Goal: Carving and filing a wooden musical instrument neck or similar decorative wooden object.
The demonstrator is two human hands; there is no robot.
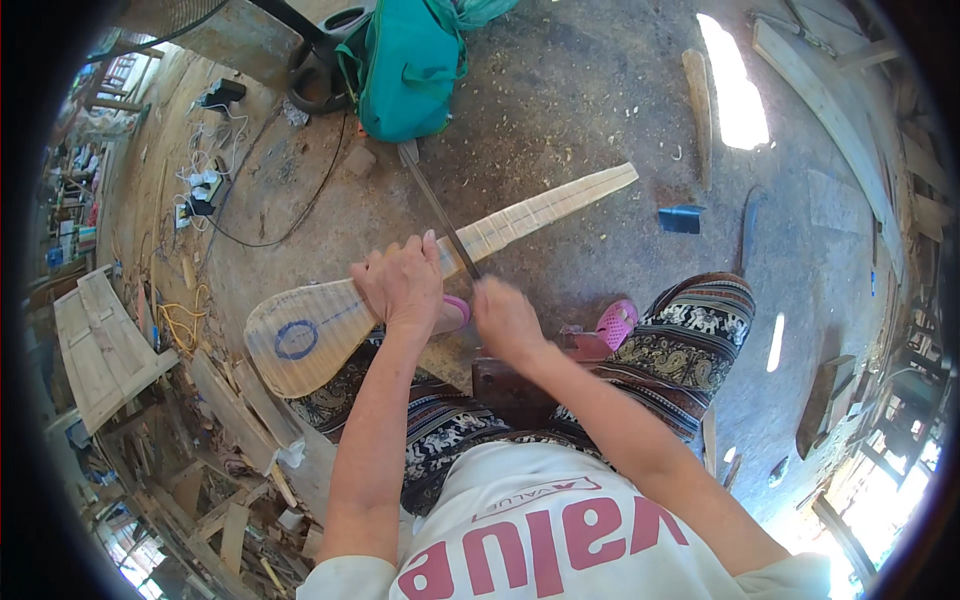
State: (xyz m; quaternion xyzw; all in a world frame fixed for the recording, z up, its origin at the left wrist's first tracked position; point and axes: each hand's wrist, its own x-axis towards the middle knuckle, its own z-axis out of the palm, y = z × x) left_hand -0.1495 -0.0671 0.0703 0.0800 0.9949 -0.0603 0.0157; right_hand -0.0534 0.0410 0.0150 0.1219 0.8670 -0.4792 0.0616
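A pale wooden lute-shaped blank (525, 213) lies slantwise before my knees, its round end at the left and its narrow neck pointing away to the right. A blue ring is drawn on the rounded end. My left hand (402, 282) is closed over the blank where the body narrows, pressing it down. My right hand (506, 318), slightly blurred, is wrapped round the near end of a long narrow metal file (436, 204). The file crosses the neck just right of my left hand, its far end toward the bag. My palm hides the handle.
A teal bag (408, 80) stands ahead by a dark fan base (318, 75). Cables and a power strip (203, 190) lie at the left. Scrap wood (235, 535) is piled lower left. A blue piece (681, 219) and a long plank (830, 125) are at the right.
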